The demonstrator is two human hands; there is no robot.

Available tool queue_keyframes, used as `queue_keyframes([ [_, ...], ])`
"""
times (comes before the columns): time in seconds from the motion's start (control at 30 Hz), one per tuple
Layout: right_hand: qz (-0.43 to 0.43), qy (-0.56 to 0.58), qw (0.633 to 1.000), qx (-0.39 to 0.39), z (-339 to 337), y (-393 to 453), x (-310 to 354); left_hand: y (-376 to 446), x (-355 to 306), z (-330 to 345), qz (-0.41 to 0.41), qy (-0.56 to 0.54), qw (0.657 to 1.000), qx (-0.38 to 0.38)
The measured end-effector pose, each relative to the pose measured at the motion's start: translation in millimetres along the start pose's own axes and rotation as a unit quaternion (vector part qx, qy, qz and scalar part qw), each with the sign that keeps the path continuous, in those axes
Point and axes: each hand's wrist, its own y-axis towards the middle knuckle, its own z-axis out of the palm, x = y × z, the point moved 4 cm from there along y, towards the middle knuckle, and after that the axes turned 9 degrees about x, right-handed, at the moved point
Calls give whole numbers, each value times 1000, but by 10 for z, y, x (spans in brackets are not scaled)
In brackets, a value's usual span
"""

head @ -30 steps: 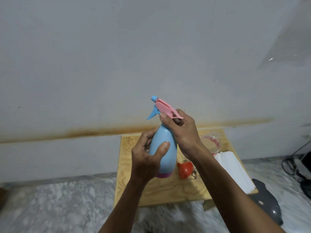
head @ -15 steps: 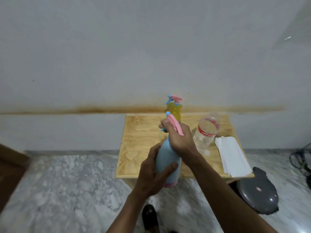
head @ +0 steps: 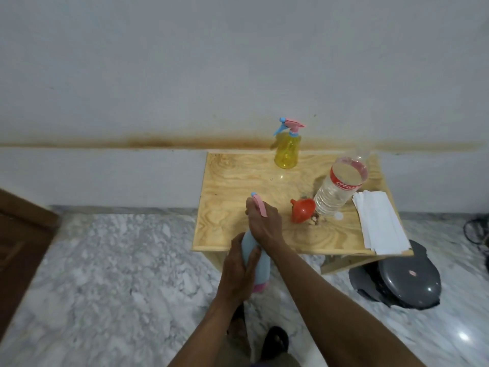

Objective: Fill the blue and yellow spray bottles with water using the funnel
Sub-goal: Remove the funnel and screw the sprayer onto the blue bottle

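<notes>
I hold the blue spray bottle [head: 260, 268] in front of the small wooden table [head: 232, 197], off its near edge. My left hand [head: 238, 271] grips the bottle's body. My right hand [head: 263, 223] is wrapped round its pink spray head at the neck. The yellow spray bottle [head: 287, 151] stands with its sprayer on at the table's back edge. An orange funnel [head: 301, 209] lies on its side near the middle right. Beside the funnel stands a clear water bottle [head: 337, 193] with a red label, and a small white cap lies on the table next to it.
A stack of white paper sheets [head: 379, 225] lies along the table's right side. A dark grey lidded object [head: 407, 280] sits on the marble floor to the table's right. A brown wooden door edge [head: 18, 247] is at the far left. My feet show below.
The view has dropped from the wall to the table and floor. The blue bottle has come down from in front of the wall to below the table's near edge, both hands still on it.
</notes>
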Motion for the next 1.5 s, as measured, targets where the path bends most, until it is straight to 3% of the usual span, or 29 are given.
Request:
queue_keyframes([
  [0.5, 71, 46, 993, -82, 287, 265, -32, 173, 274, -305, 32, 23, 998, -41],
  [1.23, 114, 10, 993, -30, 513, 315, 37, 122, 423, -391, 13, 4, 997, -70],
  [1.5, 81, -8, 997, 1, 507, 324, 71, 131, 452, -378, 1, 12, 997, -76],
])
